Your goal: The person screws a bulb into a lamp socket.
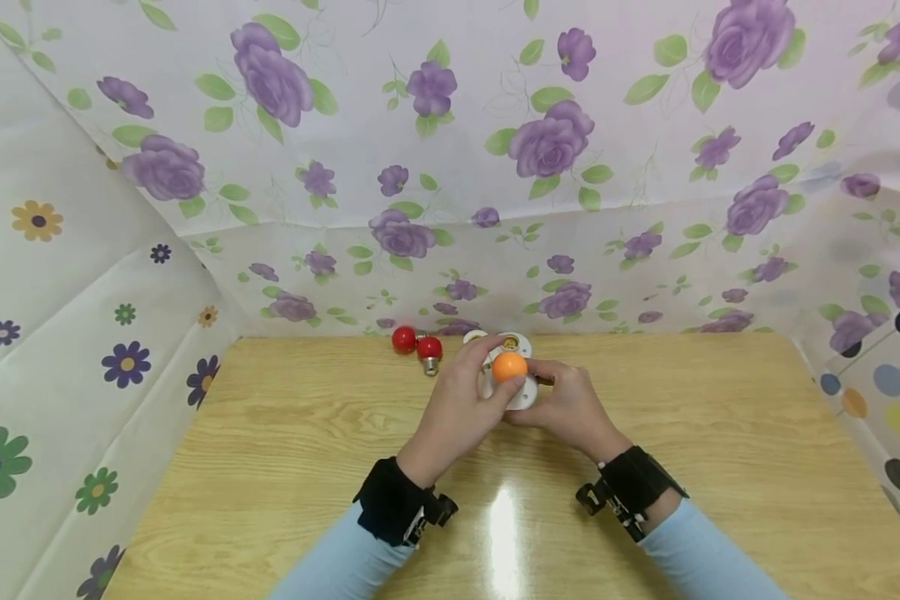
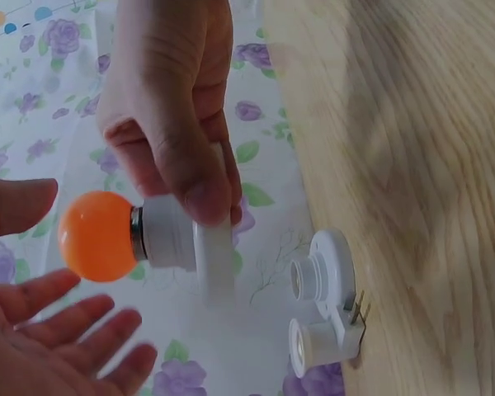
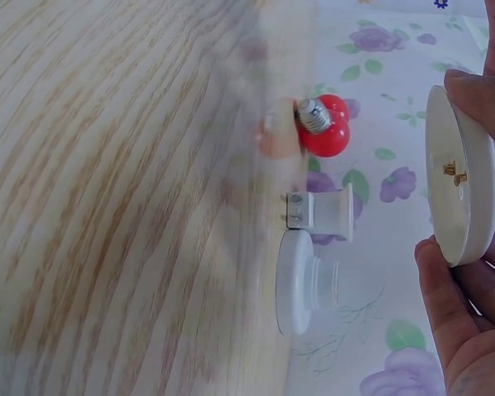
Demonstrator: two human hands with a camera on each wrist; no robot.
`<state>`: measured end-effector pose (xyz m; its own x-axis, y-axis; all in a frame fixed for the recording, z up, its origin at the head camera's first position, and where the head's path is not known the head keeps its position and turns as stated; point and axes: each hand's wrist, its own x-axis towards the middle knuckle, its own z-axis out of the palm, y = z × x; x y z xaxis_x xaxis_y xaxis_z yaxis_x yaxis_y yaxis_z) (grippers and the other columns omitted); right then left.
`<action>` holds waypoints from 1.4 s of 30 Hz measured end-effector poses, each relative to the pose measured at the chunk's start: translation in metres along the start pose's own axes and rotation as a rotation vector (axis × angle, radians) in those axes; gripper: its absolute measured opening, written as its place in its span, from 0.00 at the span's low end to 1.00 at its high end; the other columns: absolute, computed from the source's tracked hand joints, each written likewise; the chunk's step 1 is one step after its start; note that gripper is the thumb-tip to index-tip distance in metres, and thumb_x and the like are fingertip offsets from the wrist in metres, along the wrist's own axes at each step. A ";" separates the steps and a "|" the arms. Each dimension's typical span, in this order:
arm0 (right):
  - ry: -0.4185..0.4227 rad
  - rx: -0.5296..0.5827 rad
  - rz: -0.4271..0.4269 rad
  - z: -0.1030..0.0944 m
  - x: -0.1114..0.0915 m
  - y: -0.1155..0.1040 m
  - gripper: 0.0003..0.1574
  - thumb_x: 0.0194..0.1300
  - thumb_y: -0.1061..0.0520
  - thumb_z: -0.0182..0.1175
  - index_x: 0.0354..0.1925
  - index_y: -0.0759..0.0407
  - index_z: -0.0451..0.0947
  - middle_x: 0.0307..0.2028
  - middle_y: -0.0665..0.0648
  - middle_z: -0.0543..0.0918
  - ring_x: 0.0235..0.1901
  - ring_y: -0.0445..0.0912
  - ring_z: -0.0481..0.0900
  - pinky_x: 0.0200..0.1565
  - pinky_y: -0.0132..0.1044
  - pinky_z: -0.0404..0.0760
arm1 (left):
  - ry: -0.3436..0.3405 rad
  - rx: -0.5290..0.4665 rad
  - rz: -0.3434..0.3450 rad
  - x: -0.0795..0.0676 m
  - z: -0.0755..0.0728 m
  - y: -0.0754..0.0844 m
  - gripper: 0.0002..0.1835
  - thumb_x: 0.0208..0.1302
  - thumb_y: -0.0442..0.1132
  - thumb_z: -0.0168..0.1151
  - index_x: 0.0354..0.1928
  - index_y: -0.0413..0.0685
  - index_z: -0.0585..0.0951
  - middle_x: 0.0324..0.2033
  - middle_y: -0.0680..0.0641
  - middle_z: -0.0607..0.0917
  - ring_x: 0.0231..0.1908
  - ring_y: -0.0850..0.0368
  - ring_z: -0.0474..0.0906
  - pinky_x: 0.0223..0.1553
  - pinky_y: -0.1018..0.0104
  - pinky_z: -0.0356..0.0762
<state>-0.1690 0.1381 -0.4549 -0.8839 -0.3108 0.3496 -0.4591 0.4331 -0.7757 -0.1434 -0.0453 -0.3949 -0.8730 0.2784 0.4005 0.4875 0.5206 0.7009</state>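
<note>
An orange round bulb (image 1: 509, 367) sits in a white round lamp holder (image 1: 526, 395), held up above the table. My right hand (image 1: 570, 408) grips the holder's disc-shaped base by its rim, thumb on one side and fingers on the other. In the right wrist view, the hollow back of the base (image 3: 447, 181) shows small brass-coloured parts. My left hand (image 1: 465, 393) surrounds the bulb with spread fingers. The left wrist view shows its thumb and fingers (image 2: 58, 322) loose around the bulb, with a gap at the thumb.
Behind the hands, a second round lamp holder (image 1: 522, 343) stands beside a white plug-in socket (image 2: 318, 345) with metal prongs. Two red bulbs (image 1: 403, 339) (image 1: 429, 348) lie left of them, near the wooden table's (image 1: 307, 450) back edge. Flowered cloth (image 1: 450, 192) hangs behind.
</note>
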 end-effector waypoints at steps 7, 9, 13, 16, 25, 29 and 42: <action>0.003 -0.003 -0.002 0.000 -0.001 0.000 0.38 0.38 0.36 0.74 0.50 0.45 0.78 0.47 0.40 0.79 0.47 0.38 0.75 0.46 0.37 0.75 | 0.092 0.072 -0.063 -0.003 0.006 0.002 0.31 0.59 0.59 0.61 0.59 0.49 0.72 0.54 0.54 0.74 0.55 0.61 0.66 0.54 0.62 0.66; 0.004 -0.008 -0.007 0.000 -0.002 0.000 0.38 0.39 0.36 0.73 0.50 0.45 0.78 0.47 0.41 0.79 0.48 0.38 0.75 0.46 0.38 0.75 | 0.097 0.079 -0.076 -0.004 0.008 0.002 0.32 0.58 0.59 0.61 0.58 0.47 0.73 0.52 0.54 0.75 0.53 0.61 0.68 0.53 0.63 0.67; 0.007 -0.015 -0.007 0.001 -0.002 0.001 0.38 0.39 0.35 0.73 0.50 0.44 0.78 0.47 0.40 0.79 0.48 0.37 0.75 0.46 0.39 0.76 | 0.107 0.067 -0.084 -0.004 0.009 0.002 0.30 0.57 0.59 0.62 0.56 0.48 0.74 0.48 0.54 0.77 0.49 0.61 0.70 0.50 0.65 0.68; 0.007 -0.019 -0.012 0.001 -0.002 0.001 0.38 0.39 0.35 0.73 0.50 0.44 0.78 0.46 0.40 0.79 0.47 0.37 0.75 0.46 0.39 0.76 | 0.112 0.055 -0.079 -0.003 0.009 0.002 0.28 0.57 0.58 0.62 0.53 0.48 0.75 0.45 0.55 0.77 0.46 0.62 0.71 0.47 0.67 0.69; 0.003 0.002 0.008 0.000 0.000 -0.002 0.36 0.38 0.40 0.75 0.49 0.42 0.78 0.46 0.39 0.79 0.47 0.36 0.75 0.46 0.40 0.75 | 0.074 0.004 -0.084 0.001 0.002 -0.002 0.24 0.56 0.56 0.64 0.51 0.51 0.78 0.41 0.59 0.78 0.43 0.63 0.72 0.43 0.69 0.71; -0.003 0.001 0.014 -0.001 0.000 -0.002 0.36 0.38 0.40 0.75 0.49 0.41 0.78 0.46 0.39 0.79 0.46 0.37 0.75 0.45 0.38 0.76 | 0.035 -0.028 -0.071 0.003 -0.001 -0.005 0.24 0.57 0.55 0.64 0.52 0.51 0.78 0.41 0.59 0.78 0.43 0.64 0.72 0.42 0.69 0.72; -0.037 0.040 -0.002 -0.003 0.000 0.006 0.38 0.37 0.39 0.75 0.50 0.44 0.78 0.46 0.41 0.79 0.47 0.37 0.75 0.46 0.41 0.75 | -0.133 -0.152 -0.071 0.010 -0.006 -0.014 0.22 0.59 0.54 0.61 0.55 0.59 0.75 0.45 0.63 0.77 0.45 0.67 0.72 0.46 0.64 0.71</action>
<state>-0.1722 0.1435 -0.4582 -0.8787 -0.3433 0.3316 -0.4560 0.3985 -0.7958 -0.1587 -0.0546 -0.3973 -0.8943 0.3548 0.2727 0.4126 0.4175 0.8096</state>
